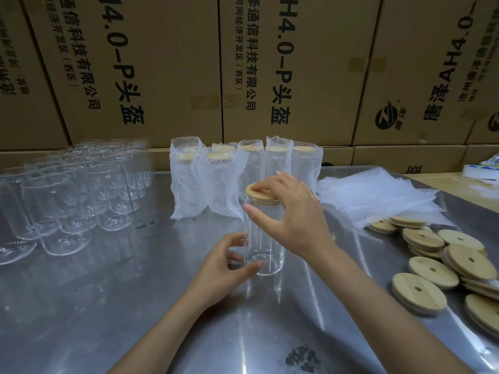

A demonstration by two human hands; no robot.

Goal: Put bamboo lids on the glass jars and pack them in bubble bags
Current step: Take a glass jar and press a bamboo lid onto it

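A clear glass jar [266,249] stands upright mid-table with a round bamboo lid [260,193] on its mouth. My right hand [291,214] lies over the lid, fingers spread across its top and thumb down beside the jar's neck. My left hand [226,268] curls around the jar's base, thumb in front and fingers behind the glass. Loose bamboo lids [432,265] are piled at the right. Flat bubble bags [372,198] lie behind them. Several jars packed in bubble bags [216,179] stand in a row behind the jar.
Many empty glass jars [70,195] crowd the left of the steel table [135,306]. Stacked cardboard boxes [162,63] wall off the back. A dark smudge [302,357] marks the table near the front edge.
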